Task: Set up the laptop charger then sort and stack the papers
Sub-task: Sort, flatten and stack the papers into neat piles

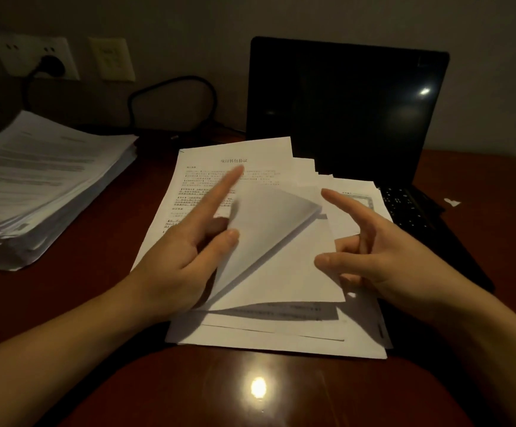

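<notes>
Papers (pixel 250 337) lie fanned in a loose pile at the desk's middle, straight ahead of the person, their far right corner overlapping the keyboard of the laptop (pixel 343 112).

From the head view, the left hand (pixel 182 257) pinches a bent sheet (pixel 269 241) between thumb and middle finger, index pointing away. The right hand (pixel 383 260) pinches the same sheet's right edge, thumb on top and fingers curled behind.

That sheet curls sharply, so a tighter squeeze would likely crease it. The uneven pile beneath could slide or shuffle out of order if the sheet drags across it.

A taller stack (pixel 41 180) sits well apart on the left. The desk (pixel 189 396) is glossy reddish-brown wood that mirrors a lamp. The room is dim, with a plain wall, and a plug (pixel 50 64) sits in its socket with the cable (pixel 189 87) looping behind.
</notes>
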### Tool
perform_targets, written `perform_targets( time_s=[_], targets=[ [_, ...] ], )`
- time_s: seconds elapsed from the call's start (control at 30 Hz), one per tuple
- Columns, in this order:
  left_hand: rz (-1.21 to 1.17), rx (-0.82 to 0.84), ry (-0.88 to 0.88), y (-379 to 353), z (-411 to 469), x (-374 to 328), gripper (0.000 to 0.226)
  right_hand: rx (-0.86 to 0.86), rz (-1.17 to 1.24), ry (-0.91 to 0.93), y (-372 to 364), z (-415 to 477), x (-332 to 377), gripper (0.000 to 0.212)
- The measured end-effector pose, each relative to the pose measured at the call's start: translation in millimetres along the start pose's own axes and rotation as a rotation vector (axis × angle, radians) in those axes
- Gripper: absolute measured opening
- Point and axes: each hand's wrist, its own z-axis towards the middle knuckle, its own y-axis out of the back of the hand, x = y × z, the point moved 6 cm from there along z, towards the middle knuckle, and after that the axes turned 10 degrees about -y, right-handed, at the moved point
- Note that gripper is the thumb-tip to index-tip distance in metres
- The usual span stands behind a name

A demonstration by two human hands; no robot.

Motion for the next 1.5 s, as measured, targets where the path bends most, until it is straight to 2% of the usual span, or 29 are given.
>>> perform_targets(
  time_s=[0.07, 0.13, 0.2, 0.3, 0.4, 0.5, 0.6, 0.67, 0.8, 0.93, 1.0, 1.1, 1.17, 1.3, 1.43, 1.5],
  targets=[
    [0.075, -0.029, -0.061, 3, 0, -1, 0.064, -0.013, 0.01, 0.026, -2, 0, 1, 0.091],
    [0.109, 0.033, -0.103, 0, 0, -1, 0.058, -0.008, 0.102, 0.062, -4, 0, 2, 0.085],
    [0.092, 0.137, -0.073, -5, -3, 2, 0.052, 0.018, 0.237, 0.102, -7, 0, 3, 0.082],
    [0.15, 0.2, -0.112, -10, -6, 0, 0.073, 0.039, 0.335, 0.117, -10, 2, 2, 0.079],
    [0.084, 0.124, -0.103, -8, -5, -3, 0.08, -0.094, 0.259, 0.072, 4, 6, -3, 0.072],
    [0.273, 0.135, -0.168, -7, -5, -3, 0.069, -0.242, 0.178, -0.011, 25, 1, -10, 0.061],
    [0.337, 0.195, -0.252, -13, -6, -3, 0.054, -0.24, 0.204, -0.117, 31, -16, -22, 0.048],
    [0.316, 0.2, -0.247, -16, -6, -3, 0.048, -0.237, 0.168, -0.151, 27, -31, -30, 0.048],
    [0.193, 0.31, -0.193, -28, -13, -2, 0.054, -0.294, 0.083, -0.158, 22, -57, -41, 0.044],
    [0.204, 0.421, -0.184, -36, -18, -2, 0.092, -0.178, 0.245, -0.242, 8, -68, -46, 0.058],
    [0.223, 0.425, -0.161, -38, -19, -2, 0.099, -0.139, 0.277, -0.245, 1, -69, -42, 0.072],
    [0.206, 0.396, -0.158, -37, -19, -5, 0.098, -0.095, 0.266, -0.236, -13, -67, -34, 0.092],
    [0.173, 0.364, -0.162, -34, -18, -7, 0.095, -0.112, 0.301, -0.211, -19, -64, -30, 0.097],
    [0.117, 0.34, -0.132, -30, -17, -10, 0.091, -0.226, 0.265, -0.152, -22, -58, -28, 0.092],
    [0.06, 0.269, -0.113, -24, -16, -10, 0.073, -0.254, 0.254, -0.173, -24, -51, -31, 0.097],
    [-0.015, 0.23, -0.083, -19, -15, -12, 0.068, -0.347, 0.325, -0.172, -9, -51, -33, 0.088]
  ],
)
